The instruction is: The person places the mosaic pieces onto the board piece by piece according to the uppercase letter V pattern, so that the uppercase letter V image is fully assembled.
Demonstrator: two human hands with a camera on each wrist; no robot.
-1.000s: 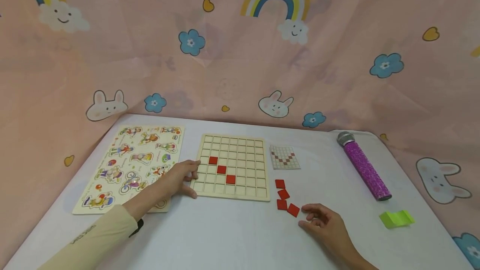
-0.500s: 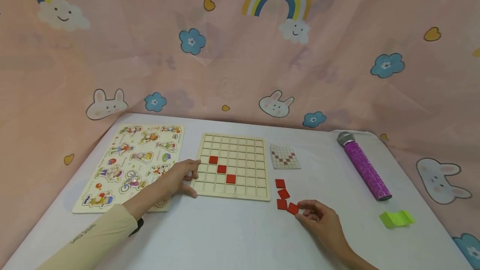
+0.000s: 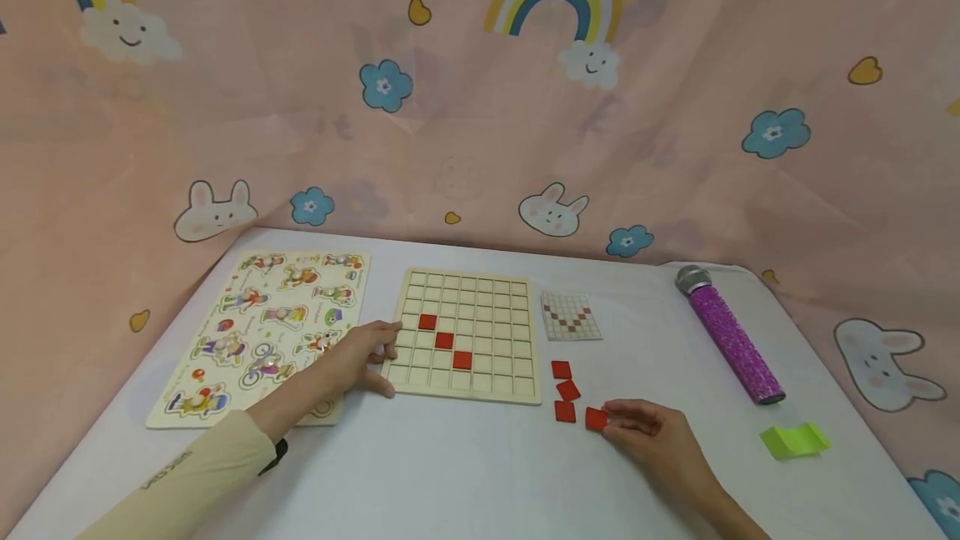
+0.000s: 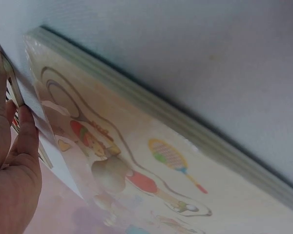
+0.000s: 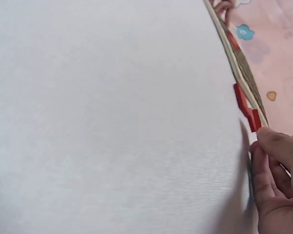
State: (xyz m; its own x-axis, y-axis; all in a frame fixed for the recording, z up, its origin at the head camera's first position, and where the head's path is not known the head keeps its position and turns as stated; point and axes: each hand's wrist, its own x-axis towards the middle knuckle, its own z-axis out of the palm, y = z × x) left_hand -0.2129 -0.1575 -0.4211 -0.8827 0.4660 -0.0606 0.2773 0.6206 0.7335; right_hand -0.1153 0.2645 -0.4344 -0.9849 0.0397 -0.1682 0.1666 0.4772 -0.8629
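Note:
My left hand (image 3: 363, 357) grips the left side of a wooden grid board (image 3: 501, 386), its thumb by the near corner and its fingers at the left edge. Three red square tiles sit in the board's cells on a diagonal, the middle one a red tile (image 3: 444, 341). Right of the board, my right hand (image 3: 660, 440) pinches another red tile (image 3: 596, 419) between thumb and fingers, just over the table. Beside it several loose red tiles (image 3: 565, 412) lie on the cloth. In the right wrist view, the fingertips (image 5: 266, 136) meet the held tile (image 5: 255, 120).
A small pattern card (image 3: 572, 315) with a V of red squares lies right of the board. Left of it is a picture puzzle board (image 3: 283, 315), partly under my left forearm. A purple glitter microphone (image 3: 731, 340) and a green block (image 3: 795, 440) lie at the right.
My right hand has moved in to the nearest loose red tile, pinched it and drawn it slightly right, away from the others. My left hand has stayed at the board.

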